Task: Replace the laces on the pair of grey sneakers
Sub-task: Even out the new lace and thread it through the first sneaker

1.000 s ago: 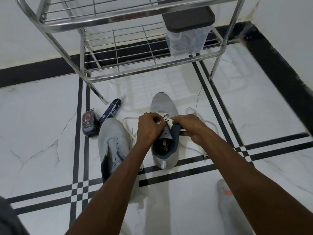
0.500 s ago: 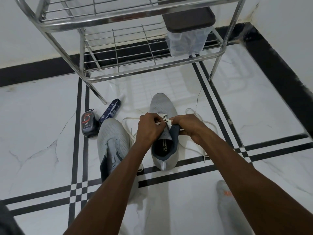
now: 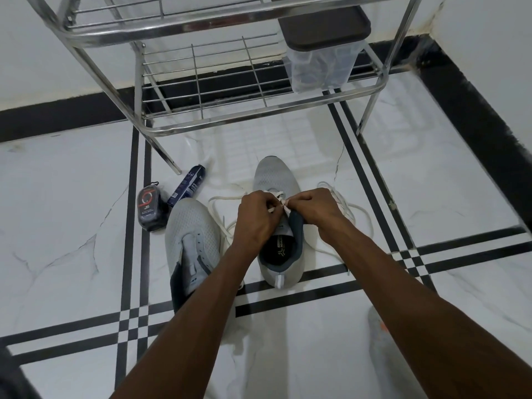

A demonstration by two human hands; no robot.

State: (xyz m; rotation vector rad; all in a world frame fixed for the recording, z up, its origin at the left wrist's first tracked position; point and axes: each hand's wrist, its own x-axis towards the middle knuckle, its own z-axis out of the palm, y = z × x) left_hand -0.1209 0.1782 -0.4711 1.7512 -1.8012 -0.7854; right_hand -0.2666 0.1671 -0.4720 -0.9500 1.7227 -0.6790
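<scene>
- Standing on the floor [image 3: 288, 355], seen from the head camera: two grey sneakers, right sneaker [image 3: 276, 180] upright, left sneaker [image 3: 193, 234] beside it, unlaced.
- One white lace [image 3: 357, 210] loops on both sides of the right sneaker.
- Left hand [image 3: 256, 220] and right hand [image 3: 319, 210], fingers curled, pinch the lace over the eyelets.
- Two polish containers [image 3: 151, 208] lie left; one metal rack [image 3: 259, 110] behind; bare floor right.

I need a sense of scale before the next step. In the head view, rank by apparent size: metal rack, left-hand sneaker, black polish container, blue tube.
1. metal rack, by far the largest.
2. left-hand sneaker.
3. and 4. black polish container and blue tube look alike: not ranked.
</scene>
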